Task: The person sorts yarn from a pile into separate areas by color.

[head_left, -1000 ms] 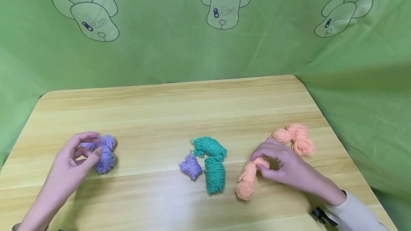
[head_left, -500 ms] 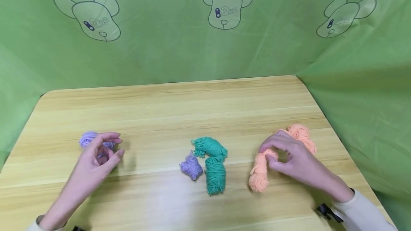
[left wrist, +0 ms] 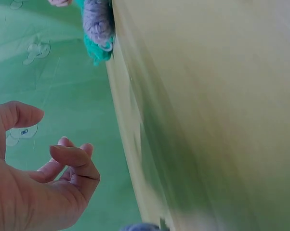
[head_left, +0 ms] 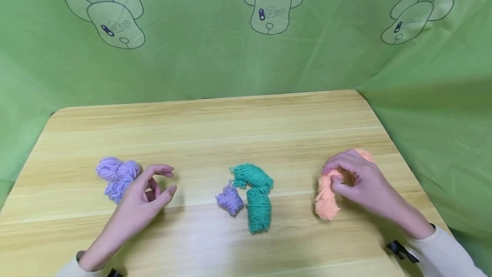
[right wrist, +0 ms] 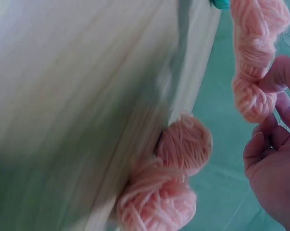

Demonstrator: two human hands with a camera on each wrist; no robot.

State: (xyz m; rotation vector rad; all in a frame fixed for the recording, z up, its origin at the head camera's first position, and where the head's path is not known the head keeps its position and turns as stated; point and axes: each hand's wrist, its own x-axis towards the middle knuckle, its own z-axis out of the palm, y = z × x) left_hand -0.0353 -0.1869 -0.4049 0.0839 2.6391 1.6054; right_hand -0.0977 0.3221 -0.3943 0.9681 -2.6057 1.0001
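Observation:
Between thumb and fingers my right hand (head_left: 361, 178) pinches one end of a peach yarn skein (head_left: 326, 198), which hangs down from the grip; the right wrist view shows this skein (right wrist: 256, 53) held off the table. Behind that hand lie more peach yarn balls (head_left: 363, 154), mostly hidden in the head view. My left hand (head_left: 142, 200) hovers above the table with bent, parted fingers and nothing between them. Just left of it sits a cluster of purple yarn balls (head_left: 117, 176), partly covered by the hand.
At mid-table a small purple yarn bundle (head_left: 229, 200) lies beside two green yarn skeins (head_left: 259, 210) that touch each other. The wooden table (head_left: 215, 131) has a green cloth (head_left: 192, 54) with printed mouse heads behind and beside it.
My left hand has moved right, away from the purple yarn cluster, uncovering more of it. My right hand has carried the peach skein to the right, toward the other peach balls.

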